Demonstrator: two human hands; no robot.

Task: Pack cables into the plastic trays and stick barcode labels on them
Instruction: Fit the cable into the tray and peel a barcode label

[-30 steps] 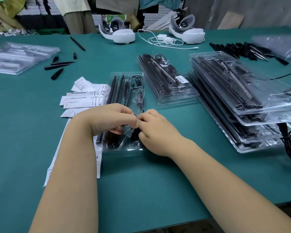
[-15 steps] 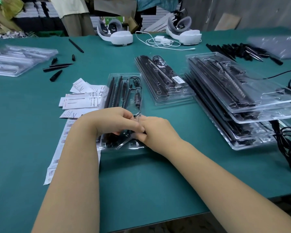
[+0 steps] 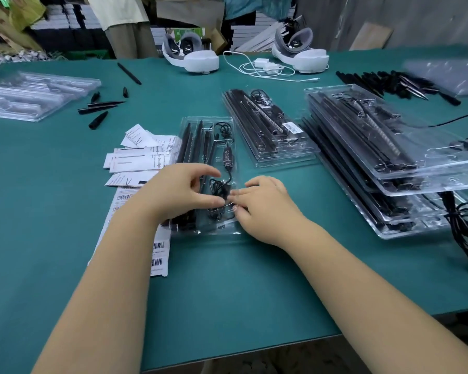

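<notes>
Both hands over the near end of the open tray, which lies mid-worktop, toward the left. Left hand: fingers curled, thumb and forefinger apart, arched over the black cable coiled in the tray's right compartment; can't tell if they actually grip it. Right hand: fingers nearly straight, together, tips pressing on the cable and tray near its right edge. Black rods sit in the tray's left slots. Barcode label sheet lies left of the tray, partly under the left forearm, with paper leaflets beyond it. Labelled closed tray just right of the open one; stack of filled trays toward the right edge.
</notes>
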